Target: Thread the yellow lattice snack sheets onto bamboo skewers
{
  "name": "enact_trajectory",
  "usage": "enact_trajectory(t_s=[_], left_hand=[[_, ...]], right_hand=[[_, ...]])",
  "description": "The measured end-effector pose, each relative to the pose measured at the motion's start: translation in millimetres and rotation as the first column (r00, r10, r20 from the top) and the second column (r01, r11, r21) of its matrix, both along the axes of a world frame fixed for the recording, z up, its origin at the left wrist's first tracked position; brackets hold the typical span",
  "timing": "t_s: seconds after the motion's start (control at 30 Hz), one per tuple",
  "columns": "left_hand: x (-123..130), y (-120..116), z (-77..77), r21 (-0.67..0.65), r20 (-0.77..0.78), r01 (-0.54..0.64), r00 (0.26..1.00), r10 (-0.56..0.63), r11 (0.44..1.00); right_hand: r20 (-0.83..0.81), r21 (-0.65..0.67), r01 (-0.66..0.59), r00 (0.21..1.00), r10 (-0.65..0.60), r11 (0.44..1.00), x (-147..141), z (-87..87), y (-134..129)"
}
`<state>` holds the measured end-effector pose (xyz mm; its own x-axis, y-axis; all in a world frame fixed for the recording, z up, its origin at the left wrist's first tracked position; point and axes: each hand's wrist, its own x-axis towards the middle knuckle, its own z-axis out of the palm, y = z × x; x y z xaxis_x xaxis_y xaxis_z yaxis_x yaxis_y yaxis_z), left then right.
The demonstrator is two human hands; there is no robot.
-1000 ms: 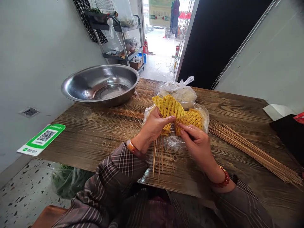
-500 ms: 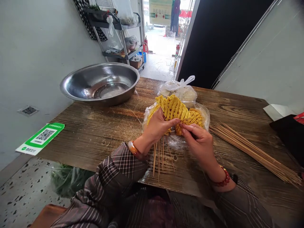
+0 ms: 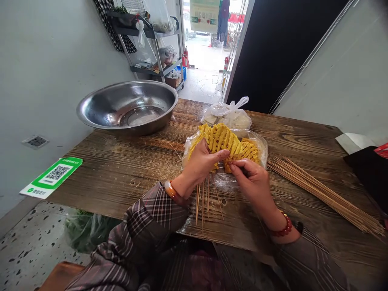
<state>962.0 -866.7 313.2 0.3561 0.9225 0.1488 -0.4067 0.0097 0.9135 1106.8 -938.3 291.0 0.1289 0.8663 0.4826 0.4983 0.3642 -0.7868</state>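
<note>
My left hand [image 3: 203, 161] is closed on a yellow piece of lattice-cut tofu [image 3: 222, 137], its thumb lying along the near edge. In a pinch between thumb and fingertips, my right hand [image 3: 253, 178] has a thin bamboo skewer [image 3: 230, 160], whose tip meets the tofu's near edge; how deep it goes is hidden. More lattice-cut tofu [image 3: 251, 150] lies just beyond my right fingers on a clear plastic bag [image 3: 263, 143]. Below my left hand, several skewers [image 3: 203, 206] stick out toward me, their far ends hidden.
A large steel basin [image 3: 130, 107] stands at the back left. Behind the tofu is a tied plastic bag [image 3: 227, 115]. A bundle of bamboo skewers [image 3: 324, 194] lies at right. A green QR-code card [image 3: 53, 177] is at the left table edge, a black holder [image 3: 366, 169] at far right.
My right hand has shifted slightly left, toward my left thumb, with the skewer. The tofu in my left hand has dipped a little.
</note>
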Motion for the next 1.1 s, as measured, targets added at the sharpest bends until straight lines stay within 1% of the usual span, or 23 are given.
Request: enact_trajectory(t_s=[0.2, 0.33, 0.5, 0.67, 0.8, 0.9, 1.1], left_hand=[[2, -2, -5.0, 0.017, -0.062, -0.025, 0.998, 0.026, 1.0], [4, -4, -6.9, 0.008, -0.073, -0.038, 0.997, 0.038, 0.999], [7, -6, -7.9, -0.001, -0.069, -0.03, 0.997, 0.029, 1.0], [6, -6, -3.9, -0.027, -0.034, -0.036, 0.999, 0.035, 0.999], [1, -1, 1.5, -0.028, 0.013, -0.069, 0.997, 0.07, 0.997], [-1, 2, 2.5, -0.021, 0.055, -0.094, 0.994, 0.095, 0.995], [1, 0, -3.6, -0.005, 0.019, -0.037, 0.999, 0.037, 0.999]], right_hand=[[0.023, 0.028, 0.01, 1.0, -0.01, 1.0, 0, 2.3, 0], [0.01, 0.041, 0.008, 1.0, -0.008, 0.999, -1, 4.2, 0], [-0.011, 0.013, 0.051, 0.999, -0.05, 0.999, -2, 2.7, 1], [-0.052, -0.02, 0.015, 0.999, -0.016, 1.0, 0, 1.4, 2], [-0.029, -0.004, -0.036, 0.999, 0.036, 0.999, -2, 0.7, 1], [-0.025, 0.011, -0.038, 0.999, 0.038, 0.999, -4, -0.7, 0], [-0.063, 0.034, 0.005, 0.998, -0.002, 0.999, -6, -3.6, 0]])
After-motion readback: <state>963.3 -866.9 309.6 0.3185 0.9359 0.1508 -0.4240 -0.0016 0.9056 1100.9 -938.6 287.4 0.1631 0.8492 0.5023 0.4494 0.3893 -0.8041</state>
